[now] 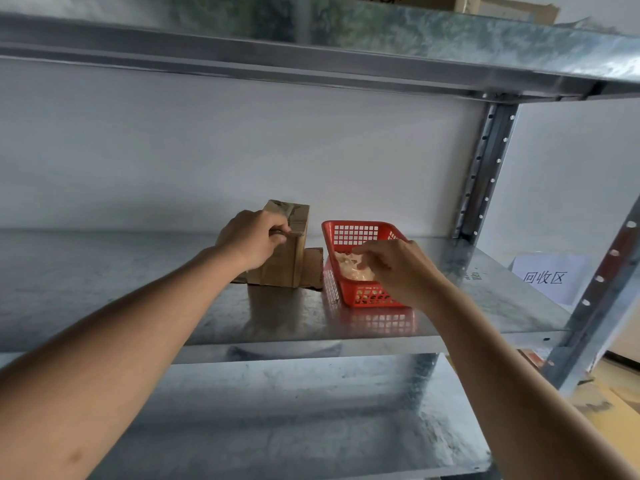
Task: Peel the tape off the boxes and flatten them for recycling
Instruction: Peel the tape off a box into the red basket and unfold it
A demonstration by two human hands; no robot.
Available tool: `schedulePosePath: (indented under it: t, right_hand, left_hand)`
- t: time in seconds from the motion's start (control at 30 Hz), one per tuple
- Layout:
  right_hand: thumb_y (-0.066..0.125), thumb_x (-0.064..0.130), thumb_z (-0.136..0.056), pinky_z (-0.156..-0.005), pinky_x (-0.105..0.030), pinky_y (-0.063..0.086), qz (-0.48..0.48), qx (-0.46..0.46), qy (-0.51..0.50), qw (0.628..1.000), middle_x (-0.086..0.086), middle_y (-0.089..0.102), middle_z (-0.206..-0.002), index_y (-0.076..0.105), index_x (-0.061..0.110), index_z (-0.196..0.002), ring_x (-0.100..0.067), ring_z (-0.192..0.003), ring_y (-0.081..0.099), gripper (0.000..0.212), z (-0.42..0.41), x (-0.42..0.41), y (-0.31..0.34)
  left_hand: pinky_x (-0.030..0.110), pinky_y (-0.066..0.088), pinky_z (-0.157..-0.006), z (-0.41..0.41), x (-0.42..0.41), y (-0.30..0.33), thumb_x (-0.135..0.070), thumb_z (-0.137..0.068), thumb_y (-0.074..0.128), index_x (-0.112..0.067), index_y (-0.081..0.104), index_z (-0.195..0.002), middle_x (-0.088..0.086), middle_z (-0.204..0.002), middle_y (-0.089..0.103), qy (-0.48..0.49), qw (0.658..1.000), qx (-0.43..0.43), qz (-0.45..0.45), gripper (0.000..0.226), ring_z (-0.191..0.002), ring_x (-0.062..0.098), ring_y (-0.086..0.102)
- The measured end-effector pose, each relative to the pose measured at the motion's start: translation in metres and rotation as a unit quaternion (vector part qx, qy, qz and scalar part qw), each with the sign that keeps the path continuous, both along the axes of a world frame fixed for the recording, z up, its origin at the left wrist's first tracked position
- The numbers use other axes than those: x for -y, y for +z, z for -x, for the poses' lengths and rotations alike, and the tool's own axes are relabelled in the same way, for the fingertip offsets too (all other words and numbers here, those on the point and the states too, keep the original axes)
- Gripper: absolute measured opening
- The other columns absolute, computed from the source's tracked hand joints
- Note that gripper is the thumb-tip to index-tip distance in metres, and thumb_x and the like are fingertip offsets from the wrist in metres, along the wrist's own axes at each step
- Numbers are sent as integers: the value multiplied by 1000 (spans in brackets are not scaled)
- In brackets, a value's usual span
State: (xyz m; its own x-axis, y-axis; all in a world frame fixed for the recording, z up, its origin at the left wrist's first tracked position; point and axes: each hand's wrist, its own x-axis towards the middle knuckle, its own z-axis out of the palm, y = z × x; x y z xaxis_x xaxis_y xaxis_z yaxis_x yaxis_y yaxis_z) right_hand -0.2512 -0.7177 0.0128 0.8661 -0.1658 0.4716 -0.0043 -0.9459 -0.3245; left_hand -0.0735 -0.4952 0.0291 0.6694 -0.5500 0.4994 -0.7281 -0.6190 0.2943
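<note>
Right hand (398, 271) pinches crumpled tape (349, 270) in basket (349, 233); left hand (254, 239) grips box (289, 251).

You see a shelf (138, 289) of galvanised metal, mottled and dully reflective. The box (287, 244) is matt brown cardboard. The basket (360, 233) is glossy red plastic mesh, holding crumpled, shiny translucent tape (349, 268). The sign (547, 275) is matt white paper.

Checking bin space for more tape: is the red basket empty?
Not empty. The red basket holds crumpled tape, where the right hand reaches in.
</note>
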Motion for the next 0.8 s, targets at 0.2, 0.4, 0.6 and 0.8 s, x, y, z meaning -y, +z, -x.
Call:
schedulePosePath:
  t: [0.2,0.4,0.6,0.8]
  right_hand:
    - [85,26,-85,-92,-42,58,17,24,-64,998,16,77,-107,76,34,-111,-6,-95,72,28,8,-4,1]
    - [86,24,-81,-68,-23,53,-74,108,-71,989,19,74,-91,78,39,-100,4,-70,62,26,3,-9,1]
    - [71,17,-92,-57,-28,59,-235,210,-19,949,14,75,-88,61,43,-130,-9,-67,71,48,0,-23,13]
    - [68,17,-93,-71,-5,50,-102,166,-17,981,21,77,-98,77,34,-111,8,-77,67,26,-17,-44,22]
  left_hand:
    - [30,43,-78,0,-1,0,-26,-99,69,-25,74,-115,1,-116,74,-1,1000,-4,-8,17,-97,25,66]
    - [33,50,-82,0,-1,0,-26,-100,68,-25,74,-117,1,-117,74,-4,1000,-5,-14,18,-101,26,67]
    - [39,55,-90,2,-3,2,-26,-100,66,-25,73,-120,3,-119,74,-7,1000,-10,-23,21,-105,27,67]
    - [36,54,-90,1,-5,4,-29,-100,67,-27,74,-119,1,-118,74,-15,999,-8,-27,21,-109,25,66]
